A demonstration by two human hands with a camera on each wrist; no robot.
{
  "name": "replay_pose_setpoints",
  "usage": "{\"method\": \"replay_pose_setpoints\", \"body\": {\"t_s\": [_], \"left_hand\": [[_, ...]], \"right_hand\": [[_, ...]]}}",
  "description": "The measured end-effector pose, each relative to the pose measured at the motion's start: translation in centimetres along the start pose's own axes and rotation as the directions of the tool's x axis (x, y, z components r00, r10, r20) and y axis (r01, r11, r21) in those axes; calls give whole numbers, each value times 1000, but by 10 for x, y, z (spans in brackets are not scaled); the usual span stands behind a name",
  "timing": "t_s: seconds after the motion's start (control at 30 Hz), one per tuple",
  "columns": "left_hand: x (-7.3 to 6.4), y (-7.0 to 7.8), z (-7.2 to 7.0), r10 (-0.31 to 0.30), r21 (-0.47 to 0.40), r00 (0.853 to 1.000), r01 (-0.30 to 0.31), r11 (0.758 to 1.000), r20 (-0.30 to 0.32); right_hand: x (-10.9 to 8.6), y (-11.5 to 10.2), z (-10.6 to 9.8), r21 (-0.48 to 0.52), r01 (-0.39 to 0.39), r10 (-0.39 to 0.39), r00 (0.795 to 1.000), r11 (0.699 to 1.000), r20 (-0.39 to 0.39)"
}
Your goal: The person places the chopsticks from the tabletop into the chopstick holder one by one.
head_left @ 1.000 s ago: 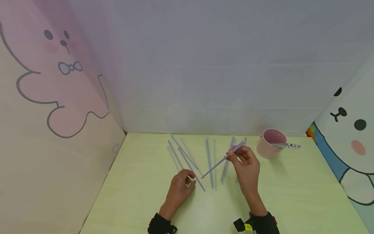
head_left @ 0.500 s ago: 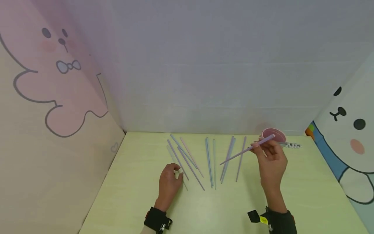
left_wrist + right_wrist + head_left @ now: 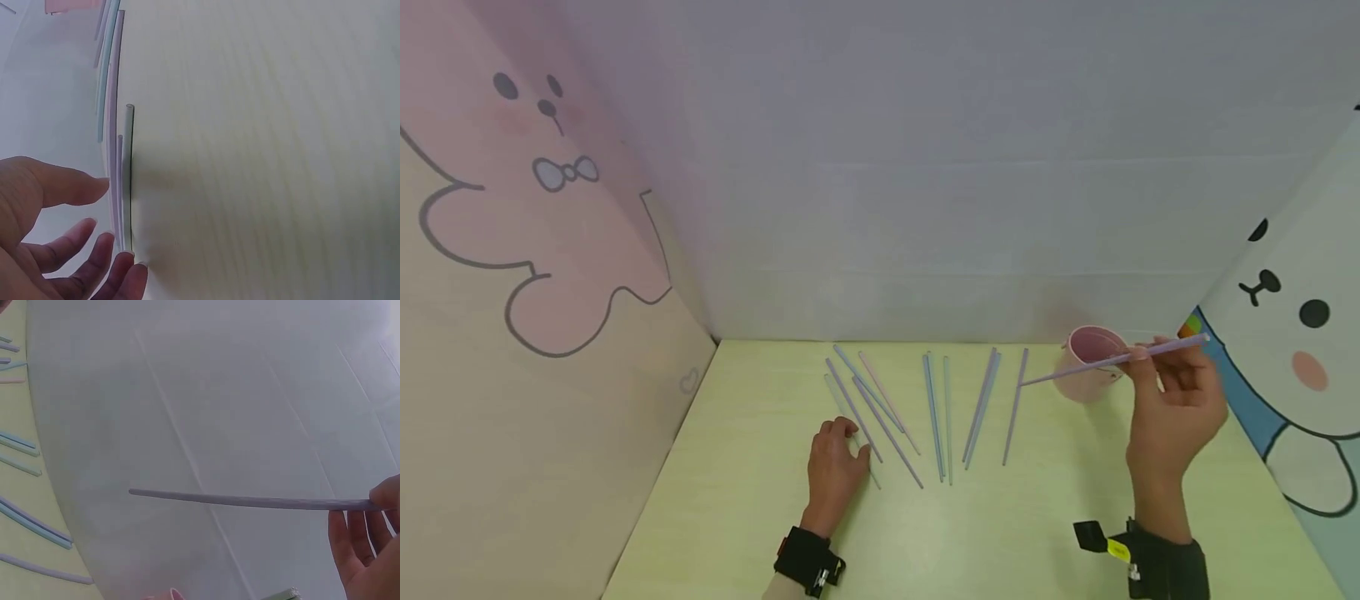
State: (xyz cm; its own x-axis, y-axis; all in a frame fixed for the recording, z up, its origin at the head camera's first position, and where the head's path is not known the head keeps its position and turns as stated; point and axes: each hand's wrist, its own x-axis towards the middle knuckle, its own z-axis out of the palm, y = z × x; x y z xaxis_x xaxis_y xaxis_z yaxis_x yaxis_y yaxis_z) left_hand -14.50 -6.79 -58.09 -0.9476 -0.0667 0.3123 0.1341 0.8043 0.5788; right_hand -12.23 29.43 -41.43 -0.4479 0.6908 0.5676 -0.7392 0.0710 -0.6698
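Observation:
In the head view, my right hand [image 3: 1176, 408] pinches a lilac straw [image 3: 1090, 365] between thumb and fingers. The straw is raised, slanting leftward past the front of a pink bucket [image 3: 1078, 385]. The right wrist view shows this same straw [image 3: 250, 500] with its free end pointing left. My left hand [image 3: 837, 467] rests low at the left group of straws, beside a pale green straw [image 3: 875, 477]. Thumb and fingers there stand apart in the left wrist view, the fingertips near the green straw [image 3: 128, 169]; whether they touch it I cannot tell.
Several pastel straws lie in loose groups on the yellow table [image 3: 722, 525]: purple and blue ones [image 3: 868, 400] at left, blue and green ones [image 3: 936, 425] in the middle, a pair [image 3: 981, 408] and a single lilac straw [image 3: 1015, 408] farther right. A pale wall stands behind.
My right hand has carried the lilac straw rightward, past the bucket's front. My left hand has shifted slightly left to the green straw and then stayed there.

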Motion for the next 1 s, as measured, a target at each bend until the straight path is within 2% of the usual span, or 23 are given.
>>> {"method": "replay_pose_setpoints", "body": {"t_s": [0.17, 0.3, 0.43, 0.53, 0.7, 0.77, 0.9, 1.0], "left_hand": [[0, 1, 2, -3, 54, 1000, 3, 999, -11], [-1, 1, 3, -2, 106, 1000, 3, 994, -5], [-2, 0, -1, -16, 101, 1000, 15, 995, 5], [-3, -2, -5, -43, 92, 999, 41, 995, 21], [-6, -11, -16, -96, 77, 995, 95, 993, 19], [-6, -15, -21, -100, 74, 995, 100, 992, 4], [-5, -23, -28, -99, 94, 995, 101, 990, -21], [-4, -28, -34, -117, 111, 993, 118, 987, -14]], "right_hand": [[13, -3, -8, -79, 55, -59, 997, 995, -48], [23, -5, -13, -42, 79, -82, 993, 996, -86], [30, -7, -17, -38, 89, -93, 989, 995, -118], [34, -9, -20, -97, 81, -95, 984, 992, -149], [39, -5, -26, -255, 124, -162, 978, 959, -134], [41, -3, -29, -324, 150, -194, 975, 934, -110], [41, 1, -35, -406, 154, -207, 974, 901, -89], [40, 1, -35, -410, 126, -187, 976, 903, -110]]}}
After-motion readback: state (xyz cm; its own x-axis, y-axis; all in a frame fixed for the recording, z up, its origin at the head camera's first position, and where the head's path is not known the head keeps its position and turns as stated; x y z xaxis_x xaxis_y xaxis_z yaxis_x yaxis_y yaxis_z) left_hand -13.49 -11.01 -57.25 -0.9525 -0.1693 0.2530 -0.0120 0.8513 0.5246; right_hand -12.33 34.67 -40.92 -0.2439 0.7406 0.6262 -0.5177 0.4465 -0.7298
